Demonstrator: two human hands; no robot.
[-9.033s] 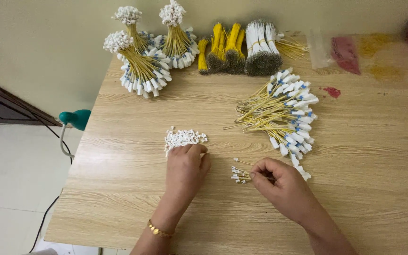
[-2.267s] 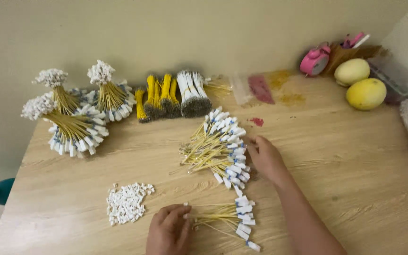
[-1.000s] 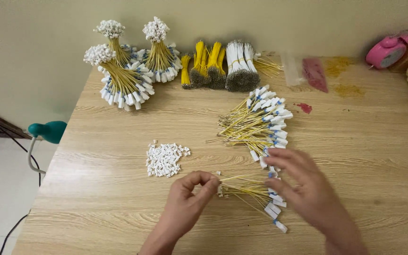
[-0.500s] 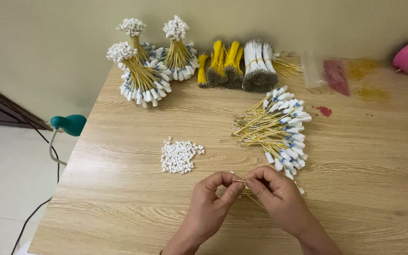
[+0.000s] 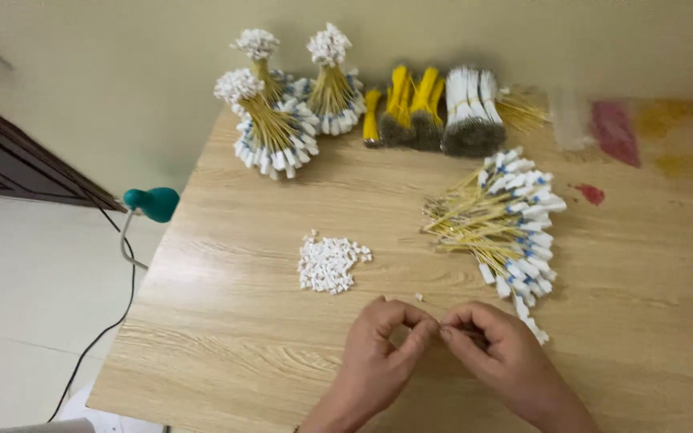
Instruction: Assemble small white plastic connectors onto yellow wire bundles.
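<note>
Our left hand [image 5: 382,353] and right hand [image 5: 495,353] meet fingertip to fingertip low on the wooden bench [image 5: 226,353], both in a pinch. What sits between the fingertips is too small to make out; we judge it one of the thin yellow wires, and we cannot tell for certain what either grip has closed on.

The loose pile of yellow wires [image 5: 499,220] lies just beyond the right hand, each strand ending in a white and blue tag. These look light and springy, thin enough to kink if bent hard, so we judge the best hold is near the bare end, between thumb and forefinger.

The heap of small white connectors [image 5: 326,263] lies ahead of the left hand. They seem hard, smooth plastic, nearly weightless, easy to scatter and best picked one at a time by the sides.

At the far edge stand tied bundles [image 5: 270,132], fanned like sheaves, beside yellow and white brush-like bunches [image 5: 443,108].
</note>
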